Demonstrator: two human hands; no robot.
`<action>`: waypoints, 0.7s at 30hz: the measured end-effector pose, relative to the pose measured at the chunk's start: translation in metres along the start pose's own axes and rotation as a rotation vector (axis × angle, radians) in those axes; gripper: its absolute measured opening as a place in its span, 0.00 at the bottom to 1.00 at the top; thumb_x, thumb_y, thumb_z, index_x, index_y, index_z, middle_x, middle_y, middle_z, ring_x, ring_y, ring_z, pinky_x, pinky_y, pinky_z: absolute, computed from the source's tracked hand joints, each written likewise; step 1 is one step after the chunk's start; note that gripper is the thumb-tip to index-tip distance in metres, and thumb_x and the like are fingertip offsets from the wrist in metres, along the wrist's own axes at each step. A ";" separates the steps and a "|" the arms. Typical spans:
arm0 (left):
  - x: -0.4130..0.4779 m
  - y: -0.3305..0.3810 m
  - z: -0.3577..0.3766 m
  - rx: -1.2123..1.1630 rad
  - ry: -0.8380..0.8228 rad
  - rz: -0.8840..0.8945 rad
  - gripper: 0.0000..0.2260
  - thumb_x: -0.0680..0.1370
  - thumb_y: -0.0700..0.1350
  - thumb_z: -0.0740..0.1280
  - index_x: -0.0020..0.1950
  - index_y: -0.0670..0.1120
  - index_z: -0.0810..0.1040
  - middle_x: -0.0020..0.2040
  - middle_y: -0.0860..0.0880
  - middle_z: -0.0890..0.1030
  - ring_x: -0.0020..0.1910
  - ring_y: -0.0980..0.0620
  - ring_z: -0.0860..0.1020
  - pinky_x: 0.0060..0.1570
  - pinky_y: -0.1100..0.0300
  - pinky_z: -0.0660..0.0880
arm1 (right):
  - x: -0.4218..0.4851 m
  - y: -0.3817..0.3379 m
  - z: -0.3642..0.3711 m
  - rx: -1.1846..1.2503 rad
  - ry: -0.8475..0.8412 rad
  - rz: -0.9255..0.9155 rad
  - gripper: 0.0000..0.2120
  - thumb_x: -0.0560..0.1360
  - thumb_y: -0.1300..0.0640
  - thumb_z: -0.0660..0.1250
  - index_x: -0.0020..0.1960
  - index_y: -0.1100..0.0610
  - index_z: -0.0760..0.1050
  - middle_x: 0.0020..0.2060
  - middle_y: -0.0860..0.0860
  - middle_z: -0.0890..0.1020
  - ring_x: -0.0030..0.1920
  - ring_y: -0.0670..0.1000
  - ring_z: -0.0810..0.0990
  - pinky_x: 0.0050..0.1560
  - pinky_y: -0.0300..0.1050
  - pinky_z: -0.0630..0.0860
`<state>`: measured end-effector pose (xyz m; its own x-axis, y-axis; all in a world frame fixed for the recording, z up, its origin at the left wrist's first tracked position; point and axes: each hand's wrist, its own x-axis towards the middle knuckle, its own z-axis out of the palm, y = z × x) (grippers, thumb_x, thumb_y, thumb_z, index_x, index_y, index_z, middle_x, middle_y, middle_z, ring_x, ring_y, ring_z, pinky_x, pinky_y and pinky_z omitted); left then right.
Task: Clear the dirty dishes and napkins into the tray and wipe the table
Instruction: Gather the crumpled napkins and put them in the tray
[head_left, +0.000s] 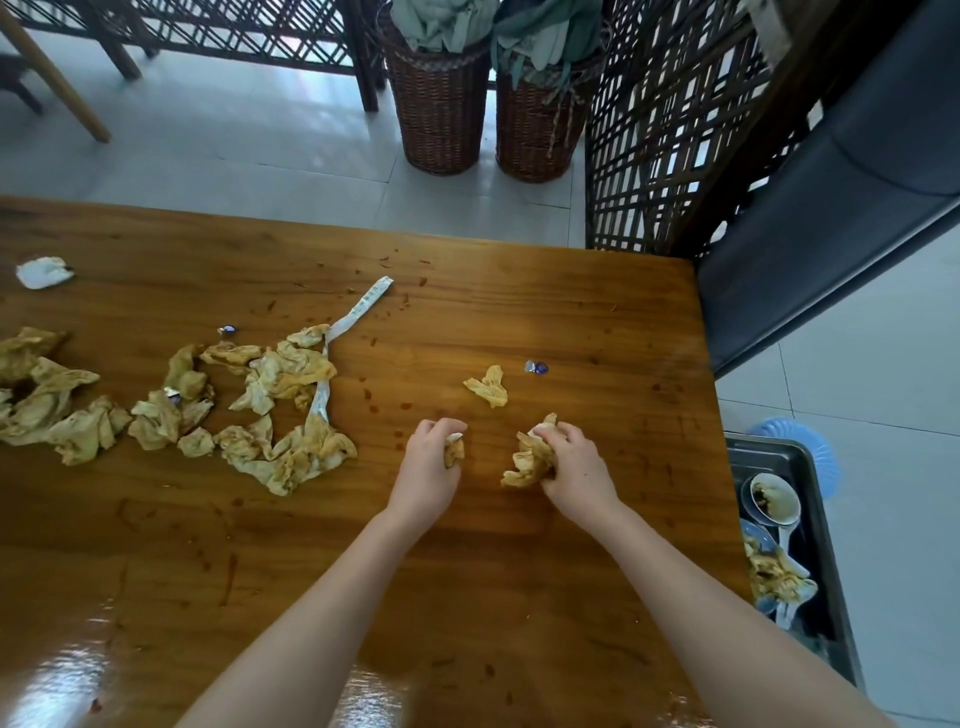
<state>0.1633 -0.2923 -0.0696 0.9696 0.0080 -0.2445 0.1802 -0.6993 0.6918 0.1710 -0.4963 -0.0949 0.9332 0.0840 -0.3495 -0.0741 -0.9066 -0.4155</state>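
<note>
— Two hands over the worktop (545, 312); what is in them?

— My left hand (431, 460) has its fingers curled round a small stained napkin wad (454, 451). My right hand (571, 462) grips a bigger crumpled napkin bundle (527, 460), which rests on the wood. Both hands are over the right half of the worktop, close together but not touching.

— And the other napkins?

— One loose napkin (487, 385) lies just beyond my hands, towards the far edge, with a blue foil wrapper (536, 368) near it. A big napkin heap (280, 410) sprawls towards the left edge, and a long paper strip (363, 306) runs out of it towards the far edge. A white napkin (42, 272) lies alone by the left edge, nearer the far side. Reddish smears and crumbs dot the wood.

— Where is the tray?

— The tray (831, 561) sits lower than the worktop, just off its right edge, towards the near corner. It holds a dirty bowl (774, 501) and some soiled napkins (774, 574).
</note>
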 end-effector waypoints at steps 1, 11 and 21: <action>0.001 -0.001 0.000 -0.001 0.000 0.001 0.21 0.75 0.31 0.64 0.65 0.49 0.74 0.59 0.52 0.73 0.60 0.54 0.71 0.54 0.67 0.66 | 0.001 0.001 0.001 -0.029 0.016 -0.002 0.30 0.71 0.64 0.70 0.69 0.46 0.68 0.70 0.51 0.67 0.67 0.55 0.67 0.64 0.50 0.70; -0.001 0.008 0.010 -0.016 -0.045 0.016 0.22 0.75 0.31 0.65 0.64 0.50 0.74 0.60 0.52 0.73 0.61 0.54 0.72 0.55 0.68 0.67 | -0.010 0.007 -0.009 -0.007 0.021 0.099 0.25 0.73 0.62 0.69 0.69 0.54 0.70 0.54 0.49 0.71 0.54 0.50 0.72 0.49 0.43 0.77; -0.014 0.074 0.057 0.022 -0.133 0.137 0.23 0.74 0.29 0.66 0.65 0.49 0.74 0.61 0.50 0.73 0.62 0.51 0.72 0.56 0.68 0.67 | -0.059 0.066 -0.058 0.107 0.165 0.140 0.11 0.72 0.63 0.65 0.54 0.54 0.75 0.48 0.50 0.72 0.50 0.53 0.74 0.48 0.48 0.77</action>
<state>0.1540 -0.3850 -0.0541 0.9541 -0.1819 -0.2379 0.0431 -0.7027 0.7102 0.1318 -0.5849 -0.0525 0.9554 -0.1156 -0.2717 -0.2349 -0.8551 -0.4621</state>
